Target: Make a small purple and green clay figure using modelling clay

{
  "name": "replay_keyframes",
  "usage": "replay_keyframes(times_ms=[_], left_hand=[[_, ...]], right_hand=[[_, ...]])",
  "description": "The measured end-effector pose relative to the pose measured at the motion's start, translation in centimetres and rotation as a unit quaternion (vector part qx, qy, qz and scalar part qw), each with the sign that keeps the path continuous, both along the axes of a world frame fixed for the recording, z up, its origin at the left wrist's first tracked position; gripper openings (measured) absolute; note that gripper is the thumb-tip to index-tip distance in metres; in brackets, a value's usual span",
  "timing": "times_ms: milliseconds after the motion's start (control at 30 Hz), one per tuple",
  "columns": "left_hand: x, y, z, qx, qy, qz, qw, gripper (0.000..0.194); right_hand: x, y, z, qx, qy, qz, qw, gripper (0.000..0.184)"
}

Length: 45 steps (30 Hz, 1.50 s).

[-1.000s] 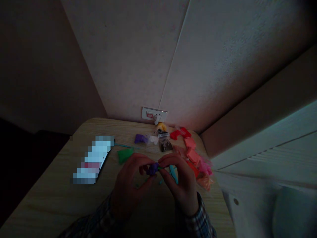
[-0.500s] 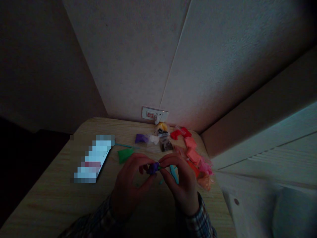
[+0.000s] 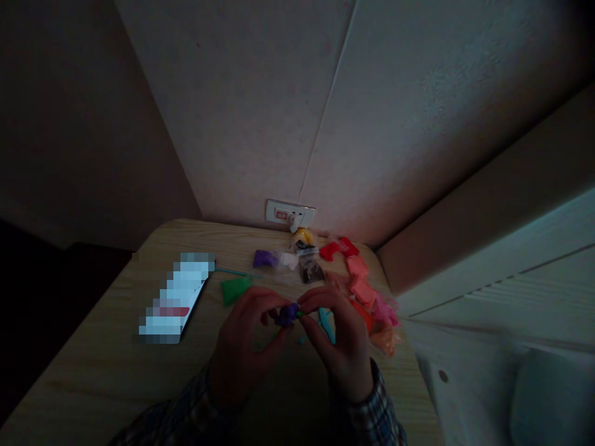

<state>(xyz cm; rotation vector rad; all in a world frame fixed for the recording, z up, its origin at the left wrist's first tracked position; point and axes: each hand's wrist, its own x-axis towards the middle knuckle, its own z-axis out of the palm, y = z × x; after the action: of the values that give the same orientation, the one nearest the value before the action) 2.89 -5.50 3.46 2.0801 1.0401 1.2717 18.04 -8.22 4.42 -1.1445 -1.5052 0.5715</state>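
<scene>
Between my two hands, above the wooden table (image 3: pixel 97 353), is a small purple clay piece (image 3: pixel 288 314) with a bit of green at its right side. My left hand (image 3: pixel 244 347) is closed around the purple part with thumb and fingers. From the other side my right hand (image 3: pixel 341 344) pinches at the green end. Just beyond my left fingers lies a green clay packet (image 3: pixel 235 290). A blue tool (image 3: pixel 326 325) rests partly hidden behind my right hand. The dim light hides fine detail of the piece.
A lit phone (image 3: pixel 174 303), its screen blurred out, lies at left beside a thin teal stick (image 3: pixel 232 272). Clay packets in purple (image 3: pixel 265 258), white (image 3: pixel 288 261), black (image 3: pixel 312 271), red (image 3: pixel 348 246) and pink (image 3: pixel 387 311) are spread toward the wall socket (image 3: pixel 290 214).
Almost nothing differs. Both hands keep their grip on the purple and green clay piece, and the packets and phone stay in place.
</scene>
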Motion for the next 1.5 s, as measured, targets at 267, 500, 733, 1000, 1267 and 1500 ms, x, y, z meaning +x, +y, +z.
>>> replay_keyframes(times_ms=[267,500,733,1000,1267,1500], left_hand=[[-0.02,0.13,0.0,-0.001,-0.006,-0.002,1.0,0.023],[-0.06,0.14,-0.32,-0.045,-0.024,-0.024,0.998,0.024],[-0.07,0.19,-0.94,-0.101,-0.074,-0.055,0.991,0.026],[-0.05,0.15,-0.71,-0.111,-0.071,-0.055,0.99,0.025],[-0.03,0.1,-0.75,-0.143,-0.103,-0.073,0.982,0.027],[0.01,-0.01,-0.91,-0.152,-0.117,-0.074,0.979,0.029]], right_hand=[[0.05,0.0,-0.25,-0.006,0.005,0.005,1.0,0.007],[0.06,0.04,-0.2,-0.004,0.004,-0.003,1.0,0.006],[0.08,0.02,-0.28,-0.007,0.002,-0.005,1.0,0.005],[0.09,0.01,-0.29,-0.006,0.003,-0.003,1.0,0.006],[0.13,0.02,-0.37,-0.007,0.008,-0.003,1.0,0.009],[0.14,-0.03,-0.41,-0.006,0.005,-0.001,1.0,0.008]])
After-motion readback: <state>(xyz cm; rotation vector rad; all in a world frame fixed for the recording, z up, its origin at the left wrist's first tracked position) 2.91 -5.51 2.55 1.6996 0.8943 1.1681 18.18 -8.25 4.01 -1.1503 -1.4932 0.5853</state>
